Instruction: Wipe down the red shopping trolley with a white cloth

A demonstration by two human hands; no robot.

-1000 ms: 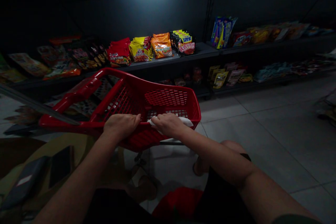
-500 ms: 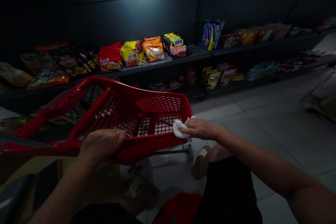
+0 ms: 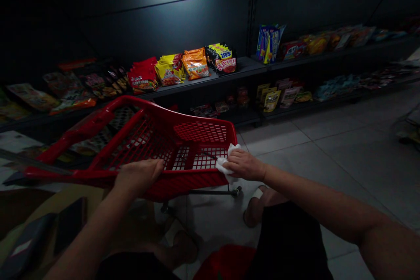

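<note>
A red plastic shopping basket on a wheeled frame stands in front of me, with its red handle swung out to the left. My left hand is closed over the basket's near rim. My right hand presses a crumpled white cloth against the basket's near right corner, fingers closed on it. The basket's inside looks empty.
Dark shelves behind the basket hold rows of snack and noodle packets. Pale floor tiles stretch to the right. My knees and a red item sit below. A brown box with dark flat objects lies at lower left.
My right hand slid the white cloth along the near rim from the middle to the right corner. My left hand shifted slightly left along the rim.
</note>
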